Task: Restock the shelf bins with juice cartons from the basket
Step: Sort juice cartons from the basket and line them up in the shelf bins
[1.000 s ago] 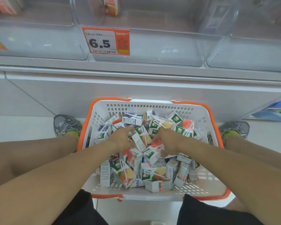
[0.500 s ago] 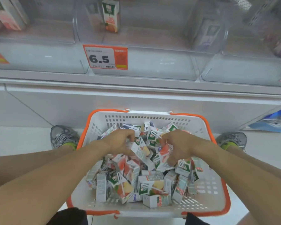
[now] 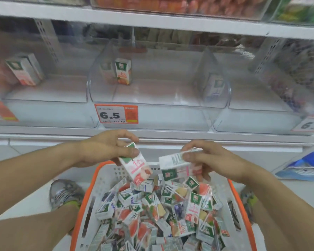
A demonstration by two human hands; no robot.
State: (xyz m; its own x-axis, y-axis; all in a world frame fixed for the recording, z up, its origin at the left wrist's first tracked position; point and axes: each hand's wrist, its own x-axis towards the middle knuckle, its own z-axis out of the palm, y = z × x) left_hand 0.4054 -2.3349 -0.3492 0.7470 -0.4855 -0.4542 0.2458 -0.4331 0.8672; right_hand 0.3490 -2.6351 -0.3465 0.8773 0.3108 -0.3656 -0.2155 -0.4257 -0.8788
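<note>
White store shelving [image 3: 152, 134] fills the head view, its lower tier lined with clear plastic bins; the middle bin [image 3: 159, 91] holds one upright orange-marked carton [image 3: 123, 71] near its back left, and an orange price tag [image 3: 116, 114] reading 6.5 is fixed to its front; the left bin [image 3: 43, 95] holds a tilted pink-marked carton [image 3: 24, 69], and the right bin [image 3: 261, 105] shows a blurred carton [image 3: 215, 86] through the curved divider wall; another price tag [image 3: 309, 125] sits at the far right edge; on the tier above, a clear bin of orange-red packs [image 3: 170, 3] is too blurred to read; below the shelf, a white basket [image 3: 105, 178] with an orange rim stands on the pale floor between two grey shoes, the left shoe [image 3: 65, 193] plainly seen, the right shoe [image 3: 247, 199] partly hidden by the forearm; the basket is heaped with small juice cartons [image 3: 152, 211] lying every which way; above the heap, the left hand [image 3: 105, 148] pinches a pink-and-white carton [image 3: 136, 166] by its top, thumb in front, so that it hangs tilted over the basket's far rim; just beside it, the right hand [image 3: 205, 159] grips a second carton [image 3: 176, 163] lying sideways, thumb pressed on its white printed face; the two held cartons are near but apart.
</note>
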